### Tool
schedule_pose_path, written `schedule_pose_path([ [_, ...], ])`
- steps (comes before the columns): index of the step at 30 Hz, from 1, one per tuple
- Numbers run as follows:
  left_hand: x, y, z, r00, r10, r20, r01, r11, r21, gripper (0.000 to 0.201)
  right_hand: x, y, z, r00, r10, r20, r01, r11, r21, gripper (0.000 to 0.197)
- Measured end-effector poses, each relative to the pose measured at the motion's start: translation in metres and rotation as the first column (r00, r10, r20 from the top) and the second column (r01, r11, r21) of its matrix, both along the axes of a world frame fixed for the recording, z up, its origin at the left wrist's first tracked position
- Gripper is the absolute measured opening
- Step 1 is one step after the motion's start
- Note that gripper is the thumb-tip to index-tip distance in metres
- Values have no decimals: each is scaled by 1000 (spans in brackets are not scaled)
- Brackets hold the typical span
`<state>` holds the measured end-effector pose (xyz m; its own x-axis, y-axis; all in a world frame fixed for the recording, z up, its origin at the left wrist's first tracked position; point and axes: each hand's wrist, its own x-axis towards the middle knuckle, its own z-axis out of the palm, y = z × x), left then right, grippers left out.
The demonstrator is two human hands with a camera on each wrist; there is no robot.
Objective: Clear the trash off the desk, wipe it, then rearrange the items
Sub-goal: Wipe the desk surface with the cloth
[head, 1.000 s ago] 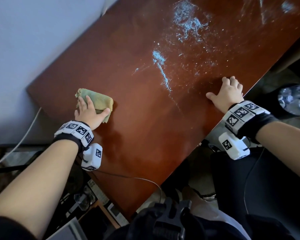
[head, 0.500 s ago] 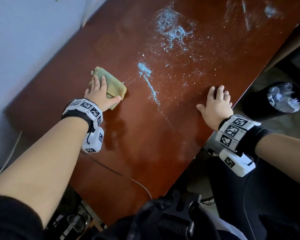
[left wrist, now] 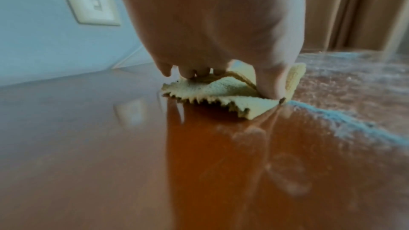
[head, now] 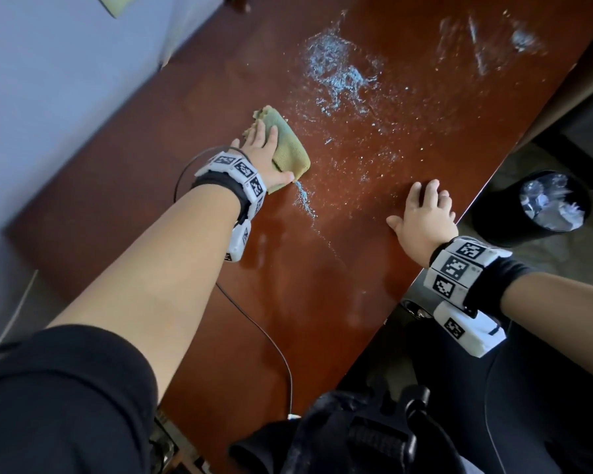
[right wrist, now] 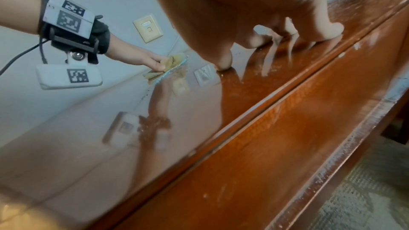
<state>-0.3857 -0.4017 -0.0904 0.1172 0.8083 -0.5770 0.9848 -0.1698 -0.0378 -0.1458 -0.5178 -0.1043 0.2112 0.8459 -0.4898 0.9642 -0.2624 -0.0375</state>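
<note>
Both hands on desk (head: 322,302), left hand (head: 259,150) pressing cloth (head: 290,150)

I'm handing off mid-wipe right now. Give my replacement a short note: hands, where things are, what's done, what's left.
Left hand: pressing the folded yellow-green cloth flat on the glossy reddish-brown wooden desk, at the near end of the pale blue powdery streak.
Right hand: open, braced flat near the desk's front edge.
Done: the desk's near part looks wiped and shiny; the black trash bin on the floor holds crumpled plastic.
Left: the white-blue residue patches farther along the desk, then rearranging items; none are in view.
</note>
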Motion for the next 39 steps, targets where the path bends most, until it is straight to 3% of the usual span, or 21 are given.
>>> schedule_pose_path([
  [10, -61, -42, 10, 979, 195, 65, -192, 980, -52, 85, 30, 14, 23, 988, -58, -143, 76, 989, 127, 55],
  [14, -88, -70, 9, 959, 265, 99, -259, 964, -64, 82, 46, 34, 25, 995, -7, -101, 24, 986, 165, 61],
  [18, -99, -91, 14, 949, 280, 142, -271, 959, -83, 78, 61, 50, 15, 989, 1, -145, 14, 995, 100, 70],
  [25, -106, -122, 23, 996, 32, 78, -22, 992, -127, 86, 71, 49, -4, 984, -37, -173, 51, 996, 73, 68],
  [31, -91, -174, 16, 978, -207, 34, 210, 961, -178, 95, 73, 50, -6, 986, -20, -164, 31, 997, 69, 68],
  [39, -22, -209, 9, 991, -133, -32, 131, 989, -70, 90, 73, 49, -6, 990, 8, -138, 2, 997, 72, 67],
])
